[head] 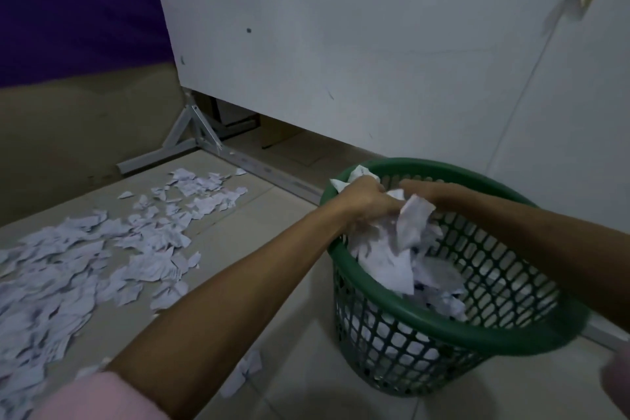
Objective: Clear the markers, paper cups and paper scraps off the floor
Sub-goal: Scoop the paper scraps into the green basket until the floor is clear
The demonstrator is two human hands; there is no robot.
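Note:
A green mesh basket (511, 331) stands on the floor at the right, partly filled with white paper. Both hands are over its mouth holding one bunch of paper scraps (399, 242). My left hand (361, 198) grips the bunch from the left side. From the right, my right hand (422, 189) holds the same bunch; its fingers are partly hidden behind the paper. A wide spread of torn paper scraps (85, 249) covers the floor to the left. I see no markers or paper cups.
A white board (341, 61) on a metal stand (191, 143) rises right behind the basket. A purple wall (68, 10) is at the back left. A few stray scraps (242, 375) lie near my left forearm. Bare tiles (272, 249) separate the pile from the basket.

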